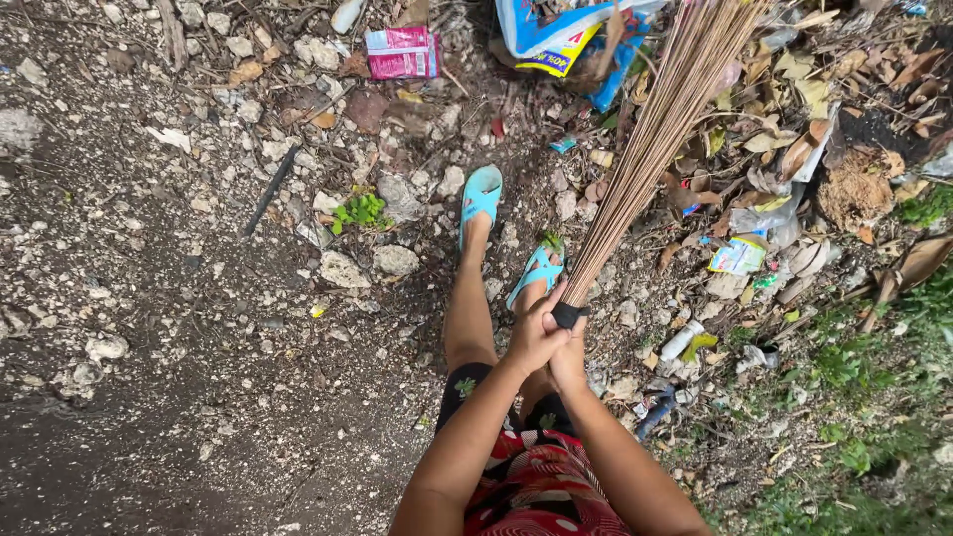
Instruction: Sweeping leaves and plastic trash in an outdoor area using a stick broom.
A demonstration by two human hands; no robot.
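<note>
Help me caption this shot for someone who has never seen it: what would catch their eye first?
First the stick broom, fanning from the middle up to the top edge, its bound end clasped by the left hand and right hand together. Next the turquoise sandals on stony ground just left of the bristles. Then the litter pile of dry leaves and wrappers on the right, with a pink packet near the top.

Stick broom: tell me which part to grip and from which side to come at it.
Grip the stick broom at its narrow bound end, by the black band, coming from the body's side. There the sticks are pulled into a tight bundle, while they fan out wide toward the litter. The left hand and right hand are both closed there now.
</note>
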